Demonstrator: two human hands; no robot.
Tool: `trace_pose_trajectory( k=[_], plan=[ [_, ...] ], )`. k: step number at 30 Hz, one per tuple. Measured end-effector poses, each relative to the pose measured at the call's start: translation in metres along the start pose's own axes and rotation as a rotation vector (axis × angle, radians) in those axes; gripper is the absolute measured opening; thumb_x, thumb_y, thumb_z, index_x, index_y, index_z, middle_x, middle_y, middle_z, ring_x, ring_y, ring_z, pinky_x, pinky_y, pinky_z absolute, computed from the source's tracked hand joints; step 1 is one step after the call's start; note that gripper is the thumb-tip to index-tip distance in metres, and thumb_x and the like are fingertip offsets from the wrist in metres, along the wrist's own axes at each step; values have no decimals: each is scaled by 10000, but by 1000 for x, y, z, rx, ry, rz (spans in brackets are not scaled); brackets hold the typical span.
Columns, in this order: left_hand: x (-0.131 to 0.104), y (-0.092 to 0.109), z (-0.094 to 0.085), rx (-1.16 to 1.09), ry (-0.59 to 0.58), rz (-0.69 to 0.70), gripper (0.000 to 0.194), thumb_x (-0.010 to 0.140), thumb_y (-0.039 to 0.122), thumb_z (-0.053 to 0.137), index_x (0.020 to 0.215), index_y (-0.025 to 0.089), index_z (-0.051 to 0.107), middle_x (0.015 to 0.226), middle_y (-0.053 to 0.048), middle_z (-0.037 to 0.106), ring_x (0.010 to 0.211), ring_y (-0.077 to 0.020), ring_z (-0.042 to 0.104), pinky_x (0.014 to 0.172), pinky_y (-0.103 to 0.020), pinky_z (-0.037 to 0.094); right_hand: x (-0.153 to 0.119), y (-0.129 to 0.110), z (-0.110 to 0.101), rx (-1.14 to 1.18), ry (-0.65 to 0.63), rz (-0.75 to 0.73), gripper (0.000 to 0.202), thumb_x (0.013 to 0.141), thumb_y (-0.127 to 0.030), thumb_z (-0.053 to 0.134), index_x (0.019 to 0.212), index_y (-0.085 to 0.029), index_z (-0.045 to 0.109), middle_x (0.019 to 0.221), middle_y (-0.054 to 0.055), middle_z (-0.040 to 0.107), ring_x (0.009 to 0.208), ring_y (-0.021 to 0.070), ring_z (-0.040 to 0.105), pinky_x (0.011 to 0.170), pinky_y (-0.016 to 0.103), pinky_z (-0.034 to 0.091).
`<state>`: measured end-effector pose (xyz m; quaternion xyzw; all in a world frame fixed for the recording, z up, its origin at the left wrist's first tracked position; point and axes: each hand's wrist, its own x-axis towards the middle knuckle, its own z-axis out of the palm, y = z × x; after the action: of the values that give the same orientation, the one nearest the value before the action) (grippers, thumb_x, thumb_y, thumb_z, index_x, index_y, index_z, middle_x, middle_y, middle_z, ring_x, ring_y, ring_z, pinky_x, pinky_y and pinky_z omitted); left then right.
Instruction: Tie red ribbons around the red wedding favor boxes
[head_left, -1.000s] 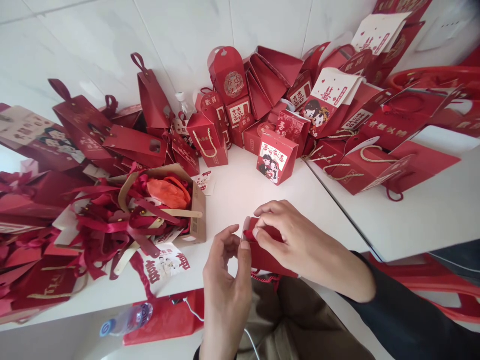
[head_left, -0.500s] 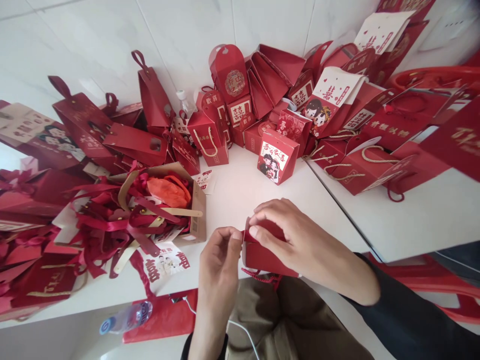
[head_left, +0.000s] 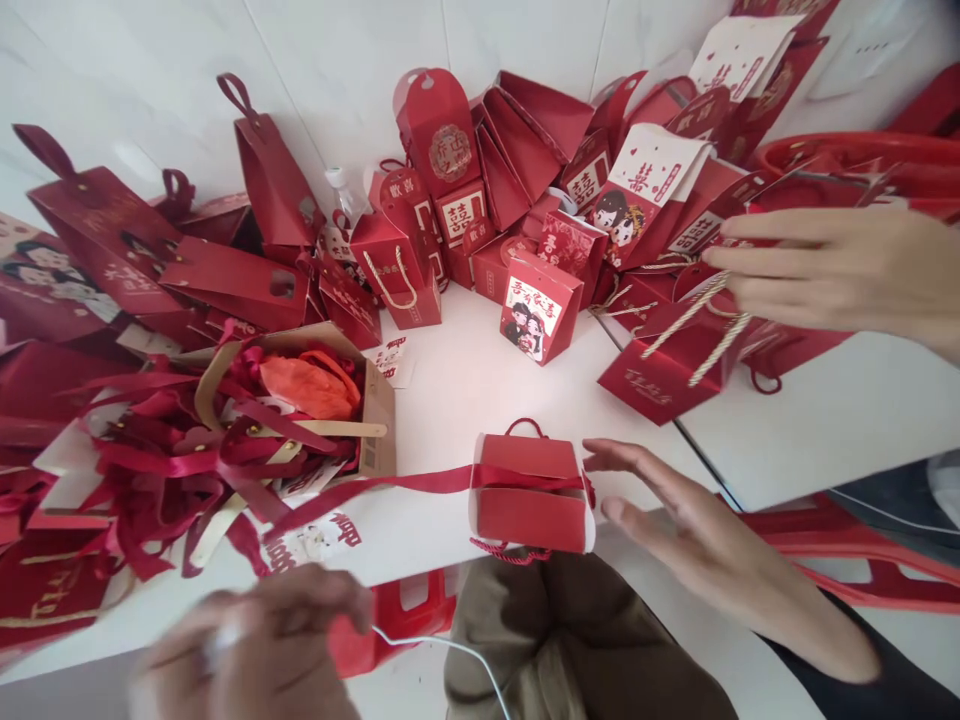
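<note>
Although the left hand is too blurred to tell whether its fingers pinch anything, the right hand, thumb and forefinger apart, hovers beside the red box and ribbon at the near edge of the white table, where red bags crowd before a tiled wall.

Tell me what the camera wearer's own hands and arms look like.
The right grip is a gloveless hand, with a dark sleeve ending short of the wrist. The left grip, blurred, also looks gloveless; a pale spot on it is unclear, and no sleeve shows.
</note>
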<state>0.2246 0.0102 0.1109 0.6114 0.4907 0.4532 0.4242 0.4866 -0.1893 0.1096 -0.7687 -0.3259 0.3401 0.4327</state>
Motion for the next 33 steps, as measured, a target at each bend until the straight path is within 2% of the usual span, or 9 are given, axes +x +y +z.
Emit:
trace_pose_trajectory(
  k=[2,3,6,8,13,18,23,28,33],
  plan=[
    [-24,1,22,69,-106,-75,333,917,575,613,839,260,688,846,-43,751,747,-245,699,642,-377,584,-2,-1,3,-23,-15,-2,495,970,-607,601,1375,-323,597,1376,99,658,1120,337,692,849,428,631],
    [-35,5,34,139,-180,-141,342,935,581,599,938,268,739,1018,-60,771,935,-268,720,778,-398,602,-2,-4,4,-35,-10,-17,433,963,-596,609,1288,-312,655,1306,94,694,1086,337,701,852,432,631],
    [-52,18,67,132,-322,-242,414,990,588,522,1256,336,714,1437,-32,640,1421,-277,508,1143,-450,463,-2,-13,5,-45,-2,-61,307,975,-560,590,1041,-287,716,1105,74,739,1030,320,709,856,407,620],
    [-48,23,80,57,-336,-237,418,993,567,540,1313,344,689,1513,-25,582,1495,-272,422,1197,-453,411,-2,-17,4,-23,-19,-62,313,1000,-551,548,985,-277,699,993,70,730,992,310,706,820,392,611],
    [-26,22,93,-142,-450,21,292,982,460,628,1173,284,762,1318,-65,696,1316,-256,591,1103,-407,493,-7,-16,2,46,-67,-23,343,1054,-563,465,984,-270,628,893,20,668,837,219,644,711,308,528],
    [-26,21,104,-470,-199,43,198,999,407,631,979,264,767,1043,-22,761,1084,-182,678,1020,-344,532,-9,-13,4,71,-15,-3,364,1032,-616,500,990,-265,590,763,-22,546,685,166,526,598,253,455],
    [-33,24,108,-727,-165,53,144,1009,323,622,991,246,743,963,8,740,887,-130,713,880,-267,585,-11,-22,7,119,-38,31,378,1016,-637,506,1126,-284,585,706,-47,482,575,152,496,554,254,480],
    [-42,20,109,-476,-196,126,203,1057,302,538,975,238,713,942,11,740,898,-111,699,868,-214,565,-11,-31,13,-39,103,-76,349,991,-585,568,1160,-283,613,767,-15,613,628,177,575,556,261,503],
    [-45,17,103,-75,-259,423,193,1058,183,496,1082,234,680,984,2,723,942,-98,689,862,-191,540,-7,-29,15,-106,162,-77,335,1013,-582,521,1106,-273,613,916,23,700,750,197,649,544,251,481]
  ],
)
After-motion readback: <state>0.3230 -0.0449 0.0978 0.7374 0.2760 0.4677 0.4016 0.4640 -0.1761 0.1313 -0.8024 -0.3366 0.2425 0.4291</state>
